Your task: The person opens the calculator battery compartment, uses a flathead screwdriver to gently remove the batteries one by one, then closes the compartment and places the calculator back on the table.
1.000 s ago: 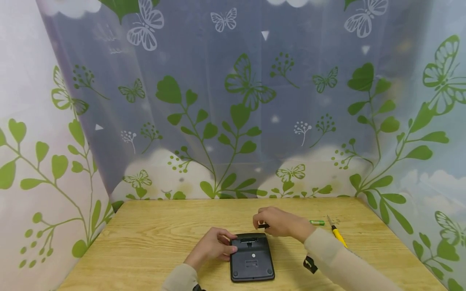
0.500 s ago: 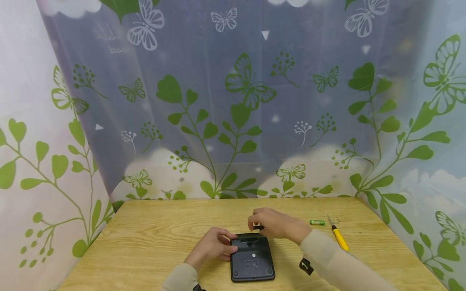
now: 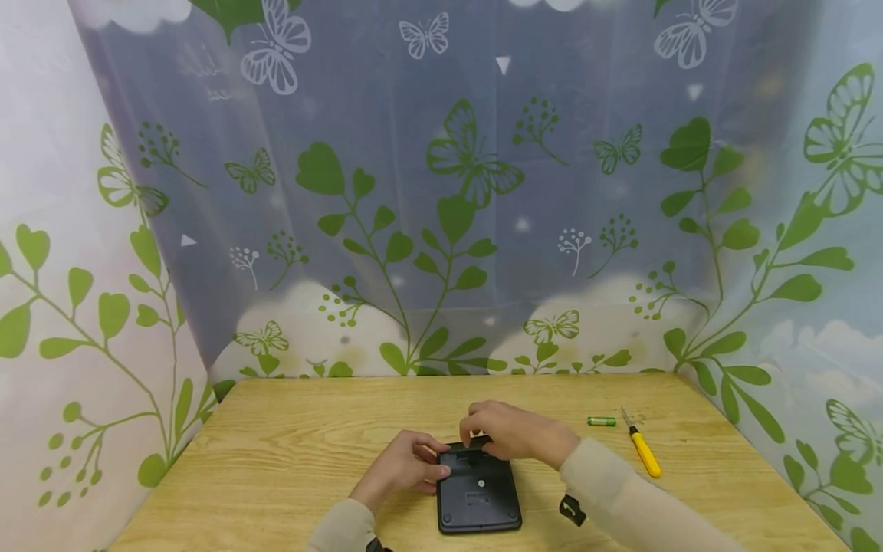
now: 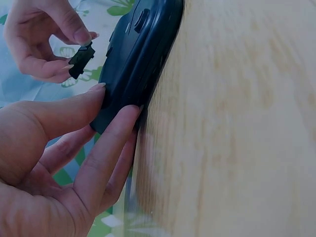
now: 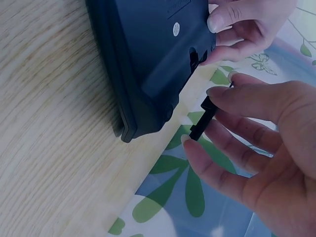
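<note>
A black calculator [image 3: 493, 506] lies face down on the wooden table, with the slot of its battery compartment [image 5: 195, 59] showing near the far end. My left hand [image 3: 407, 464] grips its far left corner, thumb on the back and fingers along the side. Between thumb and fingertips, my right hand [image 3: 513, 431] pinches a small black battery cover [image 5: 205, 117]. In both wrist views this cover is apart from the calculator, close to the compartment. The head view hides most of the cover behind the right hand.
To the right on the table [image 3: 290, 414] lie a green battery [image 3: 602, 422] and a yellow-handled screwdriver [image 3: 645, 454], its tip pointing away. A patterned curtain [image 3: 441, 230] stands behind the table's far edge, with more at both sides.
My right hand has moved left and slightly nearer with the battery cover, now over the calculator's far end. The left hand and calculator have stayed about where they were.
</note>
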A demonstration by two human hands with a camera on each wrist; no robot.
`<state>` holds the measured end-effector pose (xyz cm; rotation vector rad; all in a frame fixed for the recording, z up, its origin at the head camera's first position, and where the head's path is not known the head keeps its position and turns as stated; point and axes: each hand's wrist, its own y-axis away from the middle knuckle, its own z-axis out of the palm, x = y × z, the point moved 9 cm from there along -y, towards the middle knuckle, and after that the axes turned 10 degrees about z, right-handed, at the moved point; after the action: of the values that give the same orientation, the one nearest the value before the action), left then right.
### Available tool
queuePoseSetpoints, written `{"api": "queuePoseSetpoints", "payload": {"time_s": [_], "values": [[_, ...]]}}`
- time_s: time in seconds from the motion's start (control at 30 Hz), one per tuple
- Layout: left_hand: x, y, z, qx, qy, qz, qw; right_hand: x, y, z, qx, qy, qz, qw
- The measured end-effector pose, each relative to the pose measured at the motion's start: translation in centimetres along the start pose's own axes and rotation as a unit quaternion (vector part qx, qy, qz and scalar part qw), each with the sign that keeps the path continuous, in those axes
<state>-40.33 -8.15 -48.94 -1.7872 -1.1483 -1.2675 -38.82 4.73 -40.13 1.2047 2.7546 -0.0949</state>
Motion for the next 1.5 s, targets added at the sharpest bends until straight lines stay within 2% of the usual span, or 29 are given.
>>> {"api": "queuePoseSetpoints", "payload": {"time_s": [0.37, 0.6, 1.5], "values": [[-0.1, 0.0, 0.0, -0.008, 0.001, -0.013, 0.9999, -0.6, -0.8, 0.8, -0.029, 0.014, 0.014, 0.9994], [0.0, 0.0, 0.0, -0.009, 0.003, -0.007, 0.9999, -1.1, -1.0, 1.3, -0.046, 0.009, 0.017, 0.9988], [0.1, 0.0, 0.1, -0.005, 0.005, 0.003, 1.0, -1.6, -1.7, 2.1, -0.06, 0.012, 0.022, 0.9978]]}}
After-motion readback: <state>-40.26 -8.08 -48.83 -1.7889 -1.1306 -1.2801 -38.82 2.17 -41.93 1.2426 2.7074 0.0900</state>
